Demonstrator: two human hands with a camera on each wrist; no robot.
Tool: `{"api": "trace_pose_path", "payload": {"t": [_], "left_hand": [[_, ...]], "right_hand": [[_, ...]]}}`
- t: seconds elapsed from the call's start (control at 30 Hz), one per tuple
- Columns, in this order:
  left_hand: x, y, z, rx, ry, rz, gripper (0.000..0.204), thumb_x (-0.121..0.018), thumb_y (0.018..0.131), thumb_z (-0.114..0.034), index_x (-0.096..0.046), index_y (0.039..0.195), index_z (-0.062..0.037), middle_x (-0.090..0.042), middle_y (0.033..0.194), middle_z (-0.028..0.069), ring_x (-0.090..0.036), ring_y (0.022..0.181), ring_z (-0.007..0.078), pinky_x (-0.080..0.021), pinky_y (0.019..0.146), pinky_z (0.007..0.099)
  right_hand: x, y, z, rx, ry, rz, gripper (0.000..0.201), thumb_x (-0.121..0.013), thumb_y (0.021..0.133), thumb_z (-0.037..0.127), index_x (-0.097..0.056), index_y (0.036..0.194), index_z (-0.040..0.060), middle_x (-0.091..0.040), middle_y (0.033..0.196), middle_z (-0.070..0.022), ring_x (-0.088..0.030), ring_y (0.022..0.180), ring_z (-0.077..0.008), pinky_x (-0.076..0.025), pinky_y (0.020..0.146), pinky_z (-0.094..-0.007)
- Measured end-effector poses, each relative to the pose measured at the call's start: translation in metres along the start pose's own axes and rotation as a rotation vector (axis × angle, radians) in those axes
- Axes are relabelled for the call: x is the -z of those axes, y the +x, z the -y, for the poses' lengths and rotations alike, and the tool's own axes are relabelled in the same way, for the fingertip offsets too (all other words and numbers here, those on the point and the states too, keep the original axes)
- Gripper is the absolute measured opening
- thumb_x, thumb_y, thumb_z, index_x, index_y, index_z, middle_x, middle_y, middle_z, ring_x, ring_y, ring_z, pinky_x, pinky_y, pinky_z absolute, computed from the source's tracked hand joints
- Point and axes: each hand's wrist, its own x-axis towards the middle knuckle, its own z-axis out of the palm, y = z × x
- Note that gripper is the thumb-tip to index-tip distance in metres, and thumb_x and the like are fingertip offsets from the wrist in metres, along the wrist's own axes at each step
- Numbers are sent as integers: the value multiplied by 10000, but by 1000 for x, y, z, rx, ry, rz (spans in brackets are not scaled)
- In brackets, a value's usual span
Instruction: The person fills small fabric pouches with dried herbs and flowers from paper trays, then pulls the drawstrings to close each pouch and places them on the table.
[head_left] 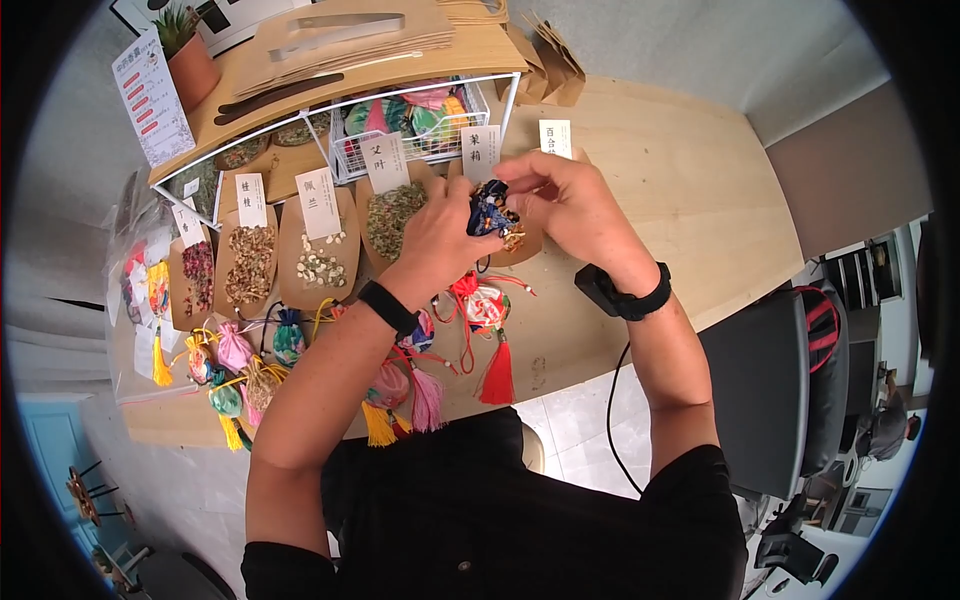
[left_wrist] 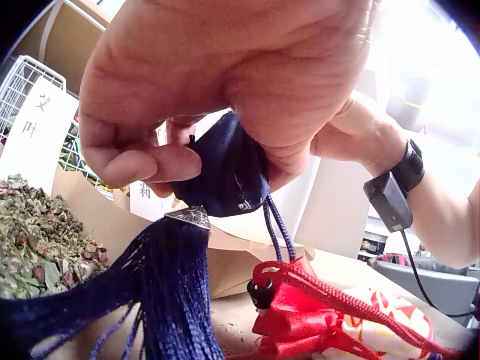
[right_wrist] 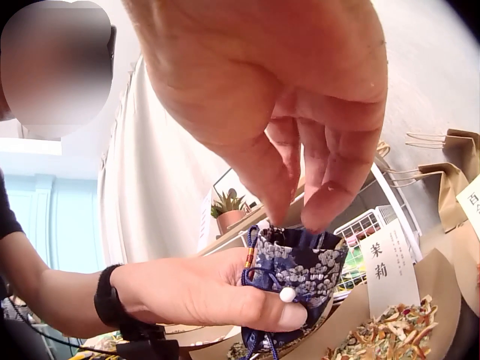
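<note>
My left hand (head_left: 440, 232) grips a small navy drawstring sachet (right_wrist: 304, 266) with a pale flower pattern, its mouth facing up. A white bead (right_wrist: 287, 295) on its cord lies beside the thumb. From the sachet's bottom hangs a dark blue tassel (left_wrist: 176, 277) with a silver cap, seen in the left wrist view. My right hand (head_left: 580, 205) is above the sachet, thumb and fingers pointing down at its mouth. In the right wrist view those fingertips (right_wrist: 319, 216) are right at the rim, with a gap between thumb and forefinger. Dark bits show inside the mouth.
Paper trays of dried herbs (head_left: 250, 265) with name cards line the desk. In front lie a red and white sachet (head_left: 485, 305) and several other tasselled sachets. Behind stand a wire basket (head_left: 410, 150) of coloured pouches and a wooden shelf (head_left: 240, 120). Brown paper bags (head_left: 555, 65) stand farther back.
</note>
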Motion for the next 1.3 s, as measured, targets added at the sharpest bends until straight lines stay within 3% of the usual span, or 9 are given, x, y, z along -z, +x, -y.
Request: {"api": "trace_pose_path", "payload": {"t": [0.13, 0.23, 0.33, 0.37, 0.6, 0.8, 1.03, 1.17, 1.3], "left_hand": [[-6, 2, 13, -35, -116, -100, 635, -867, 766, -294, -530, 1221, -8, -561, 1185, 231, -661, 1093, 426, -561, 905, 488], [-5, 6, 24, -131, -216, -187, 581, -866, 797, -192, -531, 1235, -7, -618, 1174, 166, -697, 1044, 316, -560, 924, 417], [5, 2, 15, -5, -902, -39, 530, -843, 840, -78, -531, 1262, -2, -675, 1151, 84, -688, 1021, 181, -547, 937, 339], [6, 3, 17, -40, -889, -56, 512, -814, 875, -28, -523, 1295, -6, -701, 1131, 38, -663, 1028, 106, -542, 931, 294], [18, -1, 9, -17, -835, -93, 513, -811, 876, -34, -510, 1290, 3, -697, 1122, 60, -674, 991, 115, -550, 902, 288], [25, -10, 10, 18, -802, -94, 523, -814, 840, -38, -524, 1272, 9, -673, 1150, 93, -667, 1026, 147, -548, 910, 316], [15, -13, 32, -53, -558, -93, 596, -842, 757, -199, -530, 1214, 20, -595, 1132, 220, -620, 1095, 381, -488, 963, 436], [26, -23, 22, -21, -261, -53, 584, -847, 763, -246, -522, 1176, 9, -580, 1134, 229, -614, 1089, 417, -488, 952, 459], [31, -30, 17, -12, -154, -21, 595, -837, 781, -297, -510, 1177, 4, -574, 1147, 227, -615, 1113, 432, -495, 948, 480]], "right_hand": [[7, -3, 4, -30, -22, -124, 257, -709, 935, -21, -734, 1190, -16, -779, 1035, -135, -736, 932, -175, -591, 856, -323], [12, -10, -1, -82, -65, -137, 252, -709, 942, -8, -733, 1192, -15, -772, 1056, -116, -721, 935, -156, -583, 850, -311], [11, -19, -9, -146, -147, -79, 278, -713, 939, -11, -723, 1217, -10, -758, 1049, -85, -697, 931, -134, -567, 842, -295], [7, -21, -18, -125, -158, -64, 288, -720, 928, -10, -722, 1216, -13, -756, 1038, -95, -702, 920, -151, -569, 840, -302], [-15, -20, -35, -22, -485, 89, 527, -797, 805, 40, -670, 1314, -7, -683, 1172, -197, -686, 1039, -350, -561, 930, -396], [-25, -14, -54, 98, -566, 162, 711, -840, 740, 53, -591, 1404, -8, -646, 1268, -226, -652, 1156, -402, -544, 987, -460], [-37, 1, -69, 110, -624, 161, 515, -767, 782, 21, -642, 1281, -5, -654, 1190, -210, -666, 1102, -415, -555, 944, -483], [-41, 3, -72, 98, -613, 132, 459, -771, 788, 14, -660, 1234, -2, -661, 1176, -204, -669, 1084, -417, -554, 944, -478], [-38, 7, -73, 72, -549, 149, 432, -763, 811, 9, -679, 1234, 15, -666, 1166, -202, -671, 1086, -408, -552, 942, -466]]}}
